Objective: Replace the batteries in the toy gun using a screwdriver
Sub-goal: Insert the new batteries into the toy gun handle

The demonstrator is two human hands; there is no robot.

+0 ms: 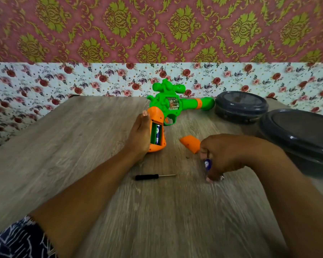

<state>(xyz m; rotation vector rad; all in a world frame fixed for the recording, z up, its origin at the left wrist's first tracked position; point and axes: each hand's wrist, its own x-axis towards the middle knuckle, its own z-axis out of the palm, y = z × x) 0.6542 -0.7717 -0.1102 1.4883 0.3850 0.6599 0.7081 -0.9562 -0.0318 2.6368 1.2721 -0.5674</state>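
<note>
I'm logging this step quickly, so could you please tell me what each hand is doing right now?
Left hand: holds the toy gun by its orange grip, fingers curled round it.
Right hand: grips a blue battery.

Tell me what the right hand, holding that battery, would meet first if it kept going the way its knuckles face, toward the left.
Probably nothing close: the right hand with its battery faces bare table, passing between the orange cover and the screwdriver. Farther on lies the left forearm, though depth is unclear.
</note>
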